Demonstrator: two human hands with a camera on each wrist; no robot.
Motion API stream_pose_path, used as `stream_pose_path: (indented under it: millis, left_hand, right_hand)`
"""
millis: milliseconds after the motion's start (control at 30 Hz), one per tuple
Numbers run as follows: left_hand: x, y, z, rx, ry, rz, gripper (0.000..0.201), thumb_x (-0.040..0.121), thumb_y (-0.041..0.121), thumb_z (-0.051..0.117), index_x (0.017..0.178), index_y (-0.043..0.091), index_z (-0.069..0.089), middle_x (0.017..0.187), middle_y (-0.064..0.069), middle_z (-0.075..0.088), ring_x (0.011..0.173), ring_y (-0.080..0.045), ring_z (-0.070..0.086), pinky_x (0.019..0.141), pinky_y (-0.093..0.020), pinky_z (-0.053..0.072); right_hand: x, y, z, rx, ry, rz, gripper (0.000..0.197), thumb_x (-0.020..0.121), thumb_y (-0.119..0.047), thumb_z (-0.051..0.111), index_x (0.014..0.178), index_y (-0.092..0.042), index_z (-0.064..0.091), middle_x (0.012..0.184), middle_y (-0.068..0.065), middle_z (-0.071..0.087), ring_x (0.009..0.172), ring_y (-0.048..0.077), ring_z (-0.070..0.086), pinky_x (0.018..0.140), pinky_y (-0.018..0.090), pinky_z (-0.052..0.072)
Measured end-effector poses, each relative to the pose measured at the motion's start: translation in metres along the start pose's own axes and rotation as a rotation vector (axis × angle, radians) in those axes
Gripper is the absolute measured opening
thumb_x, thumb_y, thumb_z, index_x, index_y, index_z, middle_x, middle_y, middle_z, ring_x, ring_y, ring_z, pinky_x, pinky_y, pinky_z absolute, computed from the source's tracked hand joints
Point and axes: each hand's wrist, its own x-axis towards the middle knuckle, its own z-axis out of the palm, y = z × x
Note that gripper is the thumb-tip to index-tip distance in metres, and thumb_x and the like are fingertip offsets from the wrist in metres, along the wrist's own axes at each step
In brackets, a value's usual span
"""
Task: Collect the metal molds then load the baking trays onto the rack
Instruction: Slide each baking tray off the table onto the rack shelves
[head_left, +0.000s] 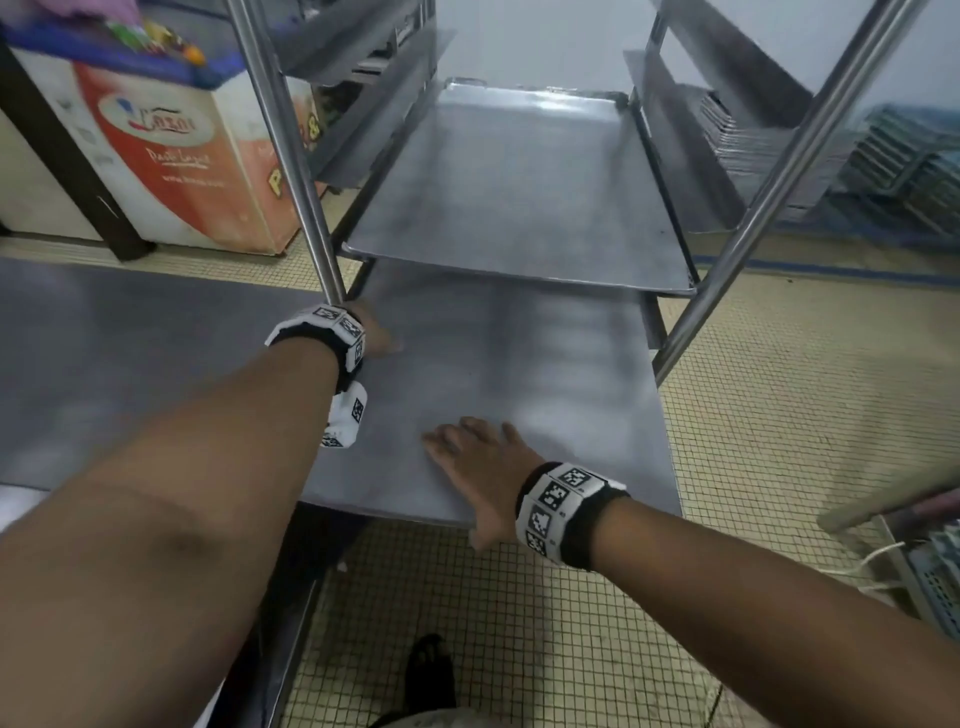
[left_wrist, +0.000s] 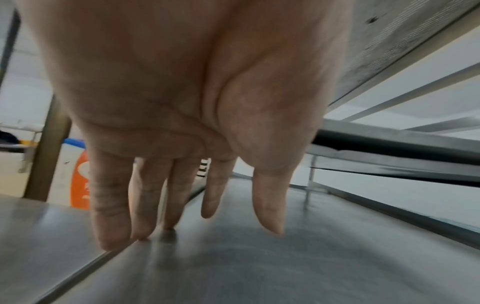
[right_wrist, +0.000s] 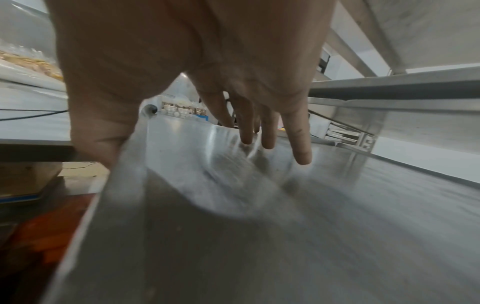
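Observation:
A large bare metal baking tray (head_left: 519, 374) lies partly slid into the lower rails of the steel rack (head_left: 291, 156). Its near end sticks out toward me. A second tray (head_left: 519, 182) sits fully on the rails one level above. My left hand (head_left: 376, 338) rests at the tray's left edge beside the rack post, and its straight fingers (left_wrist: 111, 216) touch the rim. My right hand (head_left: 478, 457) lies flat on the tray's near end (right_wrist: 311, 226), fingers (right_wrist: 301, 144) straight and the thumb hanging over the near edge. Small shiny molds (right_wrist: 179, 109) stand stacked far back in the right wrist view.
A grey tabletop (head_left: 130, 364) adjoins the tray on the left. A red-and-white chest freezer (head_left: 171, 145) stands behind it. More trays (head_left: 909, 166) are stacked at the back right. The rack's right post (head_left: 769, 192) slants beside the tray, over tiled floor (head_left: 779, 415).

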Motion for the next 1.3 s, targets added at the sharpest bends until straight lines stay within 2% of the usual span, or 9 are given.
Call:
stream_pose_path:
  millis: [133,300,400,500,633,733,800,1000,1300]
  left_hand:
    - [-0.058,0.017,0.006,0.035,-0.065,0.191,0.062,0.092,0.054,0.057,0.135,0.01,0.058,0.14,-0.009,0.055,0.126,-0.027,0.052,0.106,-0.031,0.04]
    - [-0.134,0.021,0.039,-0.02,-0.112,0.408,0.06,0.092,0.05,0.061,0.143,0.021,0.05,0.143,-0.001,0.052,0.127,-0.02,0.05,0.1,-0.024,0.034]
    - [-0.166,0.015,0.06,-0.066,-0.11,0.496,0.071,0.079,0.06,0.069,0.14,0.028,0.052,0.146,0.003,0.047,0.132,-0.017,0.044,0.109,-0.03,0.033]
    - [-0.181,0.008,0.087,0.092,-0.129,0.517,0.086,0.071,0.064,0.073,0.146,0.042,0.037,0.16,0.013,0.022,0.149,-0.015,0.016,0.119,-0.055,0.016]
    - [-0.172,-0.001,0.11,0.143,-0.001,0.554,0.073,0.082,0.068,0.056,0.148,0.048,0.029,0.162,0.02,0.012,0.152,-0.011,0.002,0.121,-0.056,0.004]
    - [-0.164,-0.011,0.122,0.228,0.09,0.636,0.085,0.073,0.086,0.019,0.149,0.047,0.028,0.161,0.019,0.014,0.152,-0.012,0.003,0.121,-0.049,-0.001]
    - [-0.158,-0.016,0.128,0.257,0.151,0.687,0.092,0.072,0.09,0.005,0.148,0.047,0.031,0.16,0.018,0.018,0.152,-0.015,0.009,0.12,-0.048,0.0]
    - [-0.133,-0.012,0.122,0.284,0.173,0.679,0.1,0.066,0.091,-0.013,0.149,0.049,0.023,0.16,0.022,0.01,0.151,-0.01,0.0,0.121,-0.046,-0.003]
    - [-0.066,0.001,0.096,0.283,0.211,0.717,0.096,0.07,0.09,-0.012,0.15,0.048,0.02,0.161,0.018,0.011,0.152,-0.015,0.004,0.122,-0.05,0.002]
  right_hand:
    - [-0.005,0.001,0.0,0.038,0.09,0.033,0.115,0.069,-0.04,0.083,0.154,-0.015,0.009,0.156,0.005,0.022,0.143,0.032,0.021,0.111,0.061,0.028]
    - [-0.017,0.006,0.024,0.092,0.227,0.03,0.071,0.081,-0.039,0.068,0.142,-0.015,0.042,0.149,0.006,0.039,0.139,0.029,0.031,0.111,0.051,0.031]
    - [-0.029,0.015,0.044,0.108,0.294,0.032,0.065,0.089,-0.039,0.062,0.146,-0.017,0.041,0.155,0.004,0.033,0.145,0.026,0.025,0.118,0.047,0.022]
    - [-0.045,0.032,0.063,0.104,0.317,0.068,0.071,0.09,-0.033,0.064,0.152,-0.024,0.031,0.159,-0.002,0.025,0.148,0.019,0.017,0.121,0.039,0.007]
    - [-0.066,0.057,0.087,0.085,0.415,0.076,0.065,0.089,-0.05,0.059,0.147,-0.026,0.042,0.155,-0.003,0.038,0.145,0.02,0.031,0.119,0.04,0.017]
    - [-0.077,0.07,0.099,0.049,0.469,0.082,0.063,0.089,-0.063,0.04,0.139,-0.027,0.053,0.145,-0.003,0.051,0.137,0.019,0.045,0.111,0.043,0.038]
    - [-0.078,0.077,0.104,0.028,0.488,0.064,0.065,0.09,-0.065,0.034,0.138,-0.027,0.054,0.145,-0.004,0.052,0.136,0.018,0.046,0.11,0.043,0.041]
    - [-0.063,0.097,0.1,-0.029,0.507,0.062,0.064,0.092,-0.063,0.032,0.139,-0.026,0.054,0.145,-0.003,0.051,0.137,0.018,0.045,0.111,0.042,0.04]
    - [-0.017,0.147,0.073,-0.052,0.512,0.093,0.069,0.092,-0.067,0.023,0.142,-0.027,0.05,0.149,-0.004,0.047,0.14,0.017,0.041,0.113,0.041,0.038]
